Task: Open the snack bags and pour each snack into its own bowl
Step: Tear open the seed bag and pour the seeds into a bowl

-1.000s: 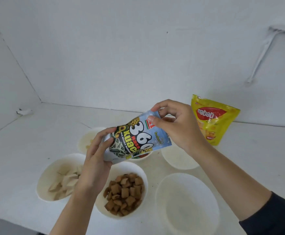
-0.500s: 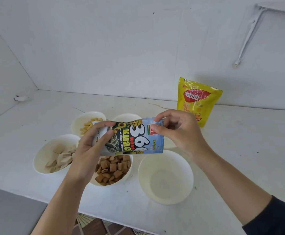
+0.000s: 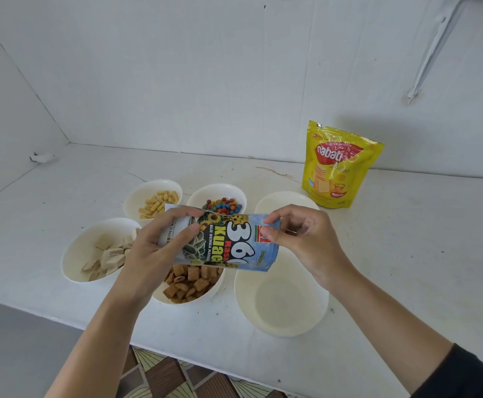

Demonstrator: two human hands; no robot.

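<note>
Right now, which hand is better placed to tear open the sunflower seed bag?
Right, probably. The right hand pinches the sunflower seed bag at its top edge, where it would tear; the left hand wraps the bag's body, steadying it.

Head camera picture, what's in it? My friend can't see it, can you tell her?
Two hands hold a sunflower seed bag sideways over white bowls on a table: the left hand grips its bottom end, the right hand pinches its top edge. Four bowls hold snacks; the near right bowl is empty. A yellow Nabati bag stands by the wall.
</note>
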